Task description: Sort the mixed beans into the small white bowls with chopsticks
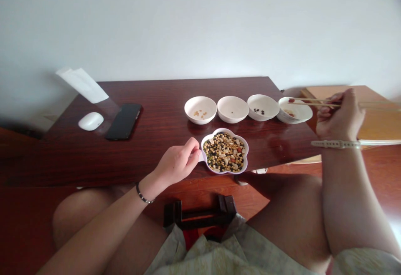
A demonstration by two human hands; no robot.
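My left hand is closed on the short handle of a white flower-shaped bowl near the table's front edge. Mixed beans and peanuts fill it. In my right hand is a pair of chopsticks, with a reddish peanut between the tips. The tips are over the rightmost white bowl, which contains a few pale and reddish pieces. To its left, in a row, are a bowl with black beans, a bowl with one tiny bean, and a bowl with yellowish pieces.
On the left of the dark red table lie a black phone, a white mouse-shaped object and a white folded packet. A wall runs behind. Beyond my right hand stands a light wooden surface.
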